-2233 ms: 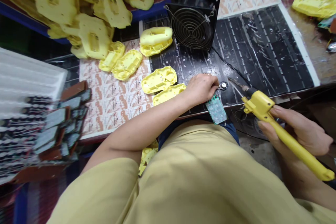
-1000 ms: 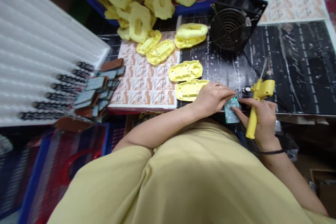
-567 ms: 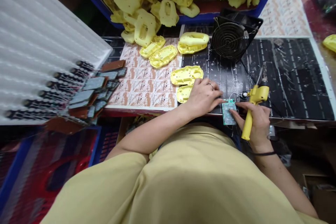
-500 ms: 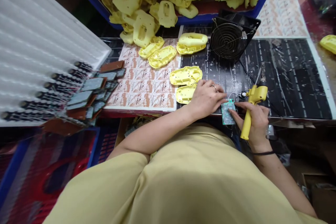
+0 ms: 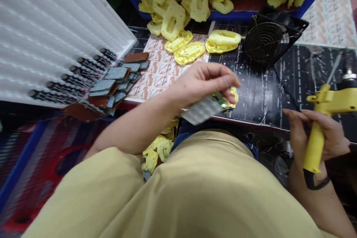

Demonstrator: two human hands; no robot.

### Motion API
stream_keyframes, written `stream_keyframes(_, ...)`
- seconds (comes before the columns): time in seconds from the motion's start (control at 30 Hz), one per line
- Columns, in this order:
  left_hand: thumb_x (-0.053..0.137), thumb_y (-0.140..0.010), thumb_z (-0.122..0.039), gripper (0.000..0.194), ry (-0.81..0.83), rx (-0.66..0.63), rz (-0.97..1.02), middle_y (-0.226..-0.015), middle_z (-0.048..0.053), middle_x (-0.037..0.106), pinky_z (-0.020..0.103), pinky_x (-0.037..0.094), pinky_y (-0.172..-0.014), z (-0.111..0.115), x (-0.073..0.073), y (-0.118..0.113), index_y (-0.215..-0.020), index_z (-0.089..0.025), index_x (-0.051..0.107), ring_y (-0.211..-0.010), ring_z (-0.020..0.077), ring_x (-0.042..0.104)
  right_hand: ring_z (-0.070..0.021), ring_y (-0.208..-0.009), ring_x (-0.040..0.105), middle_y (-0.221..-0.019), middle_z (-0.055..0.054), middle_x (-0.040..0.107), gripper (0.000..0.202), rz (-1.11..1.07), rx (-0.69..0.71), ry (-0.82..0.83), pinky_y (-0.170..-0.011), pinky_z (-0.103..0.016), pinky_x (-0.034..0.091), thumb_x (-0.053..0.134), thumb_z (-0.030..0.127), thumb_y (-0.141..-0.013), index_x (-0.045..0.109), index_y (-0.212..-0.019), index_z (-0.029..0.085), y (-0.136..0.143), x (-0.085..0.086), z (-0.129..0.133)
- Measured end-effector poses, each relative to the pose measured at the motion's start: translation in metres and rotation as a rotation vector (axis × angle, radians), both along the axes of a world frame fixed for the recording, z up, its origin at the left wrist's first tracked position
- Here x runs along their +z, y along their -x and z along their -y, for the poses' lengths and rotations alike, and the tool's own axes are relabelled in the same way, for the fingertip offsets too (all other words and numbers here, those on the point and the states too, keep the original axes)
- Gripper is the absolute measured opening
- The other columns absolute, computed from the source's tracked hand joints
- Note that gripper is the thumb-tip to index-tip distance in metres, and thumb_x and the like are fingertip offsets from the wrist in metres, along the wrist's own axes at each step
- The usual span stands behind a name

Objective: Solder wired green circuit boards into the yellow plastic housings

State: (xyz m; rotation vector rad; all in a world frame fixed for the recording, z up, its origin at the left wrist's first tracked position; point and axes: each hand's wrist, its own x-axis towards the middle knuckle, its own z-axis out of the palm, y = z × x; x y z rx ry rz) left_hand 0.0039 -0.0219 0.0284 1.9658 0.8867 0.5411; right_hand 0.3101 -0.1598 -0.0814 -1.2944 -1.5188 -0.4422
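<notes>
My left hand (image 5: 208, 83) is closed on a circuit board (image 5: 205, 111), which tilts below the fingers with its grey face toward me and is blurred by motion. Under that hand a yellow plastic shell half (image 5: 233, 98) shows only in part. Off to the right, my right hand (image 5: 320, 130) grips the handle of a yellow soldering gun (image 5: 315, 145), its metal tip pointing up and away from me. The thumb and index fingertip of that hand are close together, and anything between them is too small to make out.
A blue crate (image 5: 237, 15) of yellow shells stands at the back, several shells lying before it. A black fan (image 5: 264, 42) sits on the bench. Stacked circuit boards (image 5: 108, 85) with wired black parts lie left beside a white foam sheet (image 5: 69, 26).
The circuit board has left the spot between both hands and moved left in my left hand. My right hand has moved right with the soldering gun. The view has shifted left.
</notes>
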Motion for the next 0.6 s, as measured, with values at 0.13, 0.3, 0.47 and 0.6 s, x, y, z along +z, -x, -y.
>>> stream_keyframes(0.13,0.065,-0.103,-0.062,0.045,-0.090,-0.130,-0.263,-0.077,0.005,0.078,0.038,0.063,-0.077,-0.045,0.005,0.050,-0.097,-0.022,0.086,-0.078,0.0203,0.078,-0.0211,-0.073,0.079,-0.096,0.000,0.084,0.023,0.144,0.166,0.151,-0.070,-0.032,0.066,0.089,0.026,-0.092,0.076,-0.112,0.027,0.024,0.006,-0.020)
stream_keyframes(0.3,0.068,-0.095,-0.036,0.023,-0.415,-0.180,-0.522,-0.069,0.001,0.075,0.039,0.057,-0.097,-0.066,-0.035,0.049,-0.081,-0.026,0.083,-0.078,0.0192,0.073,-0.0311,-0.119,0.078,-0.136,-0.011,0.078,0.039,0.188,0.468,0.449,-0.102,-0.050,0.067,0.086,0.044,-0.096,0.069,-0.127,0.027,0.048,-0.004,-0.062)
stream_keyframes(0.47,0.057,-0.097,-0.019,0.026,-0.538,-0.210,-0.482,-0.081,0.004,0.082,0.044,0.049,-0.107,-0.034,-0.062,0.023,-0.093,-0.023,0.082,-0.080,0.0199,0.072,-0.0298,-0.114,0.078,-0.130,-0.011,0.079,0.041,0.244,0.510,0.516,-0.100,-0.046,0.064,0.085,0.043,-0.097,0.066,-0.129,0.026,0.068,-0.010,-0.085)
stream_keyframes(0.6,0.055,-0.100,-0.020,0.025,-0.496,-0.153,-0.484,-0.091,0.007,0.084,0.043,0.048,-0.101,-0.021,-0.074,0.022,-0.096,-0.020,0.080,-0.086,0.0221,0.073,-0.0273,-0.104,0.081,-0.125,-0.011,0.081,0.038,0.257,0.412,0.348,-0.100,-0.043,0.063,0.079,0.039,-0.102,0.065,-0.134,0.025,0.084,-0.003,-0.077)
